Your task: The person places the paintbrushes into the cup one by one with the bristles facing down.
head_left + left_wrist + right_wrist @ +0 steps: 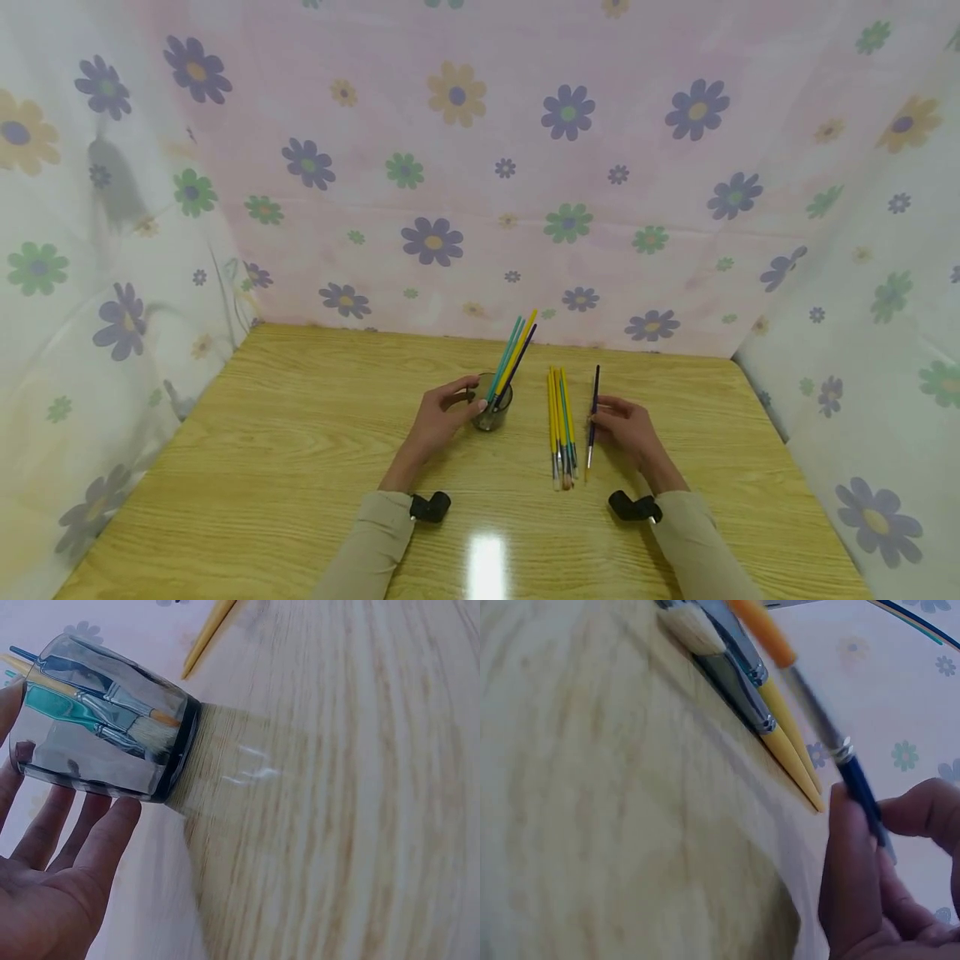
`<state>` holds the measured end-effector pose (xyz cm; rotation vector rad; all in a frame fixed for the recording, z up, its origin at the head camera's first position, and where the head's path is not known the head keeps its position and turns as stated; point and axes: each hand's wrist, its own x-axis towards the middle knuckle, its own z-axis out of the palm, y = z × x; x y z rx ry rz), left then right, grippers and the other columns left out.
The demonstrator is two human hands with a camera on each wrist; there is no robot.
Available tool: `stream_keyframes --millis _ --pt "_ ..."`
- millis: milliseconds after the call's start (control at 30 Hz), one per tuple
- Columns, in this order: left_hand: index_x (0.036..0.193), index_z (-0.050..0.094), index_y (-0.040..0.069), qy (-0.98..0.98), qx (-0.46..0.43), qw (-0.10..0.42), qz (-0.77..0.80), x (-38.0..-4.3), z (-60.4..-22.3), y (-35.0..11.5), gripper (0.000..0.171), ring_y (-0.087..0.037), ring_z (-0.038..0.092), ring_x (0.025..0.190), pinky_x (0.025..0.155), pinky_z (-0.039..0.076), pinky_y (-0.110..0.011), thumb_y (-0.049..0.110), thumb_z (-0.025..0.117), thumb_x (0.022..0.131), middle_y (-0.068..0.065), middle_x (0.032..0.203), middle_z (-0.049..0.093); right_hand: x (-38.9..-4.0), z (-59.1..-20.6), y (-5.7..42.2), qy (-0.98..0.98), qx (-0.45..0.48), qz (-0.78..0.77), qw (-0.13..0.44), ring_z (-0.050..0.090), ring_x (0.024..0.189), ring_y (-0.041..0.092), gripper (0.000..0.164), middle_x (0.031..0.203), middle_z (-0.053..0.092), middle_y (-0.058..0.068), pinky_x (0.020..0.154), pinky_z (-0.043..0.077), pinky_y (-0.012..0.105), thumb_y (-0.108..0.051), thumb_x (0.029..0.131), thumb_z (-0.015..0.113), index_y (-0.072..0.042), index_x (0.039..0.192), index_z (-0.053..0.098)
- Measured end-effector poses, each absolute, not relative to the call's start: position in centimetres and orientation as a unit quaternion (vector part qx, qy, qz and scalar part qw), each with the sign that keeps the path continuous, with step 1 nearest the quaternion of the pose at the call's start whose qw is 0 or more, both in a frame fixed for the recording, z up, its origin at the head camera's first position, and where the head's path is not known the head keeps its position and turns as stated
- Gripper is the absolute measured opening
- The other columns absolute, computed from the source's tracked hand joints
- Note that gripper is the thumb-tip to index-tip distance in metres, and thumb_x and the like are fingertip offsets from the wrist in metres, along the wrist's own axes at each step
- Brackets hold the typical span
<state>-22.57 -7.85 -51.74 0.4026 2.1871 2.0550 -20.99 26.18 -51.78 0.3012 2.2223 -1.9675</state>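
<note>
My left hand [444, 417] grips a clear, dark-based glass [491, 417] at its rim and side. Several paintbrushes [112, 712] stand in the glass, bristles down, with teal, yellow and dark handles leaning out to the right. Between thumb and fingers my right hand [626, 427] pinches a dark blue paintbrush [861, 787], its orange-tipped bristles toward me. Left of that hand lies a row of paintbrushes [562, 425] with mostly yellow handles and one teal, bristles toward me; the right wrist view shows two of their yellow handles close up.
A wood-grain table [315, 417] carries everything. Behind it and at both sides hangs a flower-printed cloth [510, 200]. A black wrist-camera mount [430, 507] sits on the left cuff, another black mount [633, 507] on the right.
</note>
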Motion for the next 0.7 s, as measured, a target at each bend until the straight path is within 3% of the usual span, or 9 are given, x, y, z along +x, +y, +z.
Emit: stream_keyframes --millis 333,700 --pt "0.145 0.056 0.0 0.72 0.134 0.057 0.679 -22.6 -51.8 -7.8 0.051 -0.039 0.051 0.136 0.103 0.052 -0.049 0.011 0.071 0.097 -0.02 0.15 0.052 -20.4 -52.2 25.8 0.675 0.061 -0.731 0.075 0.072 0.089 0.009 0.051 0.102 0.073 0.0 0.08 0.061 0.026 0.005 0.101 0.056 0.012 0.148 0.039" --pt "0.144 0.056 0.001 0.721 0.134 0.053 0.677 -22.6 -51.8 -7.8 0.051 -0.039 0.051 0.136 0.104 0.052 -0.049 0.011 0.071 0.097 -0.019 0.15 0.053 -19.9 -51.8 24.6 0.65 0.049 -0.754 0.084 0.072 0.094 0.012 0.055 0.112 0.067 0.007 0.084 0.061 0.027 0.007 0.1 0.054 0.013 0.151 0.034"
